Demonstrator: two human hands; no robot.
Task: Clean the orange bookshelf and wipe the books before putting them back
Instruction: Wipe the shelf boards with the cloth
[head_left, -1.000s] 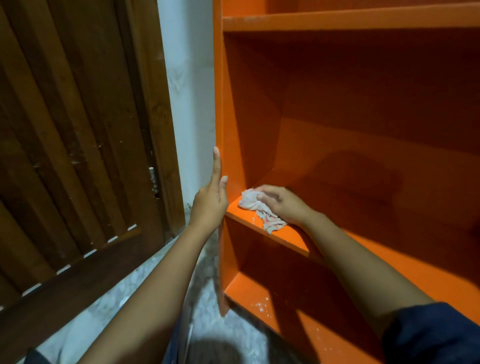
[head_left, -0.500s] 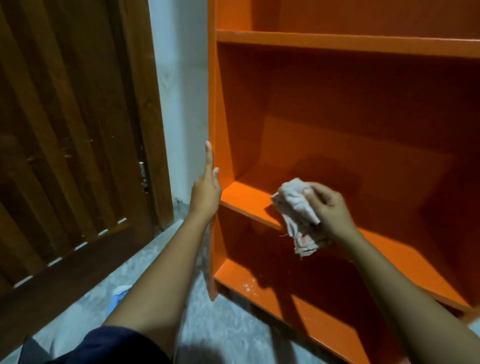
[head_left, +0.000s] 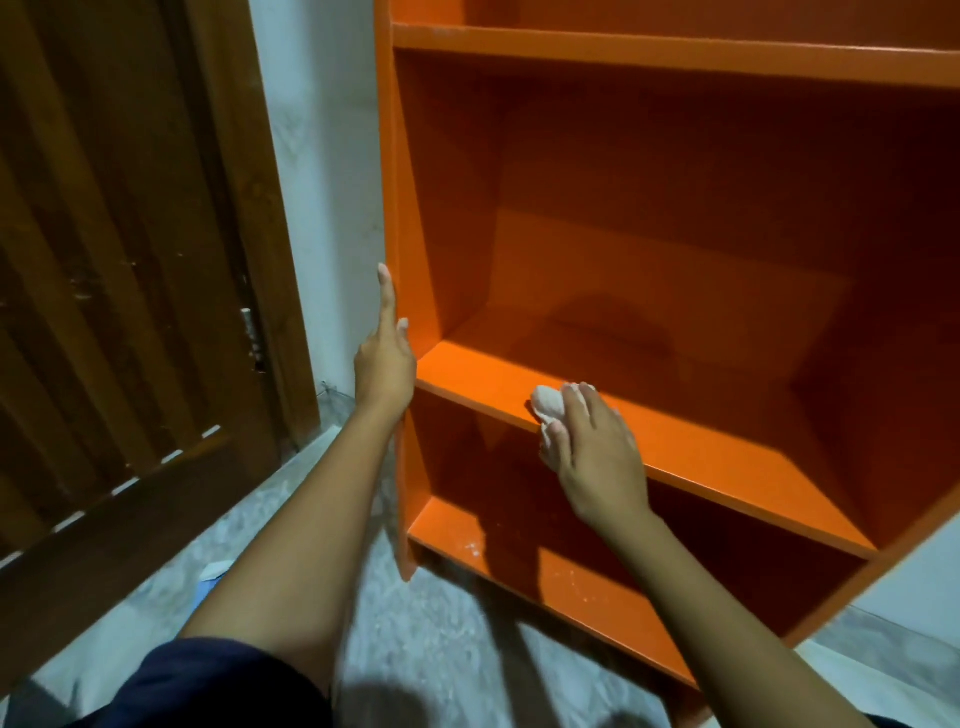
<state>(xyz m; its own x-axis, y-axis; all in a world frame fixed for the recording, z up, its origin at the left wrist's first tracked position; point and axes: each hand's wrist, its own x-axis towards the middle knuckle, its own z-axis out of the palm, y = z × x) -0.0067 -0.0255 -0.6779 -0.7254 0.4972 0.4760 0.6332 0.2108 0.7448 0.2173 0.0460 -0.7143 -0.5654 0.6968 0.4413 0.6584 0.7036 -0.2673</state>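
The orange bookshelf (head_left: 675, 171) fills the right of the view, with no books on its visible shelves. My right hand (head_left: 597, 452) presses a balled-up whitish cloth (head_left: 546, 408) onto the front edge of the middle shelf board (head_left: 727, 452). Only a small part of the cloth shows past my fingers. My left hand (head_left: 383, 358) lies flat against the outer face of the shelf's left side panel (head_left: 397, 218), fingers pointing up and holding nothing. White specks of dust lie on the bottom shelf (head_left: 571, 577).
A dark wooden door (head_left: 119, 291) stands at the left, with a strip of pale wall (head_left: 322, 182) between it and the shelf. The floor (head_left: 431, 644) is grey and mottled. A small blue and white object (head_left: 210, 574) lies on the floor near my left arm.
My right hand lifted the cloth off the shelf's left corner, then set it down again further right on the shelf's front edge. The view has pulled back and up. My left hand stays on the side panel.
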